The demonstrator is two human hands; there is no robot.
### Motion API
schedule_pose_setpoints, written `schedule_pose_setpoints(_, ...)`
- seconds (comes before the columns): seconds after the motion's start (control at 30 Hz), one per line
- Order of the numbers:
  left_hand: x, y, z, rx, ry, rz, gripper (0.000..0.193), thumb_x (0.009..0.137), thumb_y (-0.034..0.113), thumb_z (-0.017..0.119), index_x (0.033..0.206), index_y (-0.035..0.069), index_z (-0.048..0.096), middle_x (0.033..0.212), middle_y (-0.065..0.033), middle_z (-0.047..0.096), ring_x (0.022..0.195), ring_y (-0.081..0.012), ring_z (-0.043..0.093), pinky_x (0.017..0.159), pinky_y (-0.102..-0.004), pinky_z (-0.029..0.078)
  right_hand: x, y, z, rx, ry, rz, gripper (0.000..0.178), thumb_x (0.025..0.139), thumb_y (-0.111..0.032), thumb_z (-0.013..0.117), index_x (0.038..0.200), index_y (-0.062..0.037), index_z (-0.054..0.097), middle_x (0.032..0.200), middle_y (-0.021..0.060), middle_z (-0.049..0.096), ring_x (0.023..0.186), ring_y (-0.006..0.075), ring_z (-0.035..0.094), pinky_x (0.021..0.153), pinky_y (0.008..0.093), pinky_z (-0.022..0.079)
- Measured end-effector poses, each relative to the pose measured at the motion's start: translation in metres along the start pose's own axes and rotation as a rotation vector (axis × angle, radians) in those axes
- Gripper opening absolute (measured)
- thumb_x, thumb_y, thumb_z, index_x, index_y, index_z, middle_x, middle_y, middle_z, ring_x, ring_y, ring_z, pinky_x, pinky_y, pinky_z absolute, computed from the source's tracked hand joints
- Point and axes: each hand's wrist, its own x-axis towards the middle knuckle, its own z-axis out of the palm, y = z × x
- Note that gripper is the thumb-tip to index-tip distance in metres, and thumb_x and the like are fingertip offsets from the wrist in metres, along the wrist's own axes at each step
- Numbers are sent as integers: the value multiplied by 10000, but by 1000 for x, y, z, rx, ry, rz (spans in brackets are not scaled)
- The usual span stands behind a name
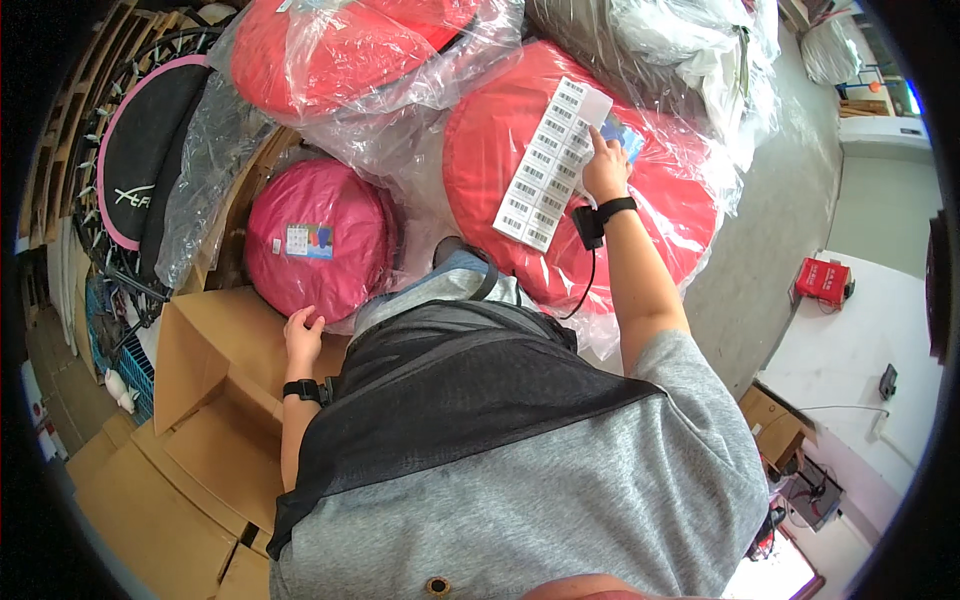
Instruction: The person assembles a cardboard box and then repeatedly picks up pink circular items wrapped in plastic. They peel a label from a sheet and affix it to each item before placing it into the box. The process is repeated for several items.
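A white sheet of barcode labels [545,165] lies slanted across a large round red bag [480,150] wrapped in clear plastic. My right hand [606,172] is at the sheet's right edge, its index finger stretched out onto the paper and the other fingers partly folded. Beside that hand, a blue picture card [627,140] shows partly. My left hand [304,332] is open with its fingers apart, close to the lower edge of a smaller round pink bag [330,205]; whether it touches the bag is unclear. On the pink bag sits a small picture label [310,241].
More red bags in plastic [330,55] and grey plastic-wrapped goods [640,50] are piled at the back. An open cardboard box [215,385] stands by my left arm. At the far left leans a black trampoline with a pink rim [150,150]. Concrete floor [770,220] lies to the right.
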Motion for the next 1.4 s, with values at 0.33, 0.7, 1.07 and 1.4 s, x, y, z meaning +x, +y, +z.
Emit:
schedule_pose_setpoints(0.33, -7, -6, 2, 10, 14, -12, 336, 744, 216, 623, 1048, 78, 587, 1124, -135, 523, 1064, -298, 447, 923, -368, 350, -36, -22, -6, 417, -134, -623, 330, 625, 38, 471, 789, -153, 685, 795, 73, 551, 841, 271, 504, 737, 371, 425)
schedule_pose_setpoints(0.7, 2, -2, -1, -52, 25, 49, 342, 741, 206, 626, 1039, 44, 580, 1050, -155, 560, 988, -302, 513, 865, -359, 401, -80, -29, -21, 375, -117, -300, 212, 698, -29, 500, 858, -62, 635, 836, 138, 559, 803, 310, 535, 735, 389, 436)
schedule_pose_setpoints(1.07, 84, 236, 8, -243, -555, 556, 390, 752, 176, 613, 1103, 19, 543, 1079, -169, 569, 1010, -254, 547, 860, -319, 424, -88, -13, -35, 955, -806, 560, 307, 692, -131, 663, 915, 48, 552, 732, 101, 593, 570, 119, 563, 467, 257, 449)
schedule_pose_setpoints(1.4, 58, 337, 97, 175, -503, 924, 481, 678, 191, 663, 1120, 52, 532, 1187, -207, 434, 1090, -335, 442, 937, -366, 364, -60, 23, -2, 1089, -330, 583, 346, 668, -135, 653, 938, 67, 576, 717, 81, 606, 582, 133, 561, 497, 265, 441)
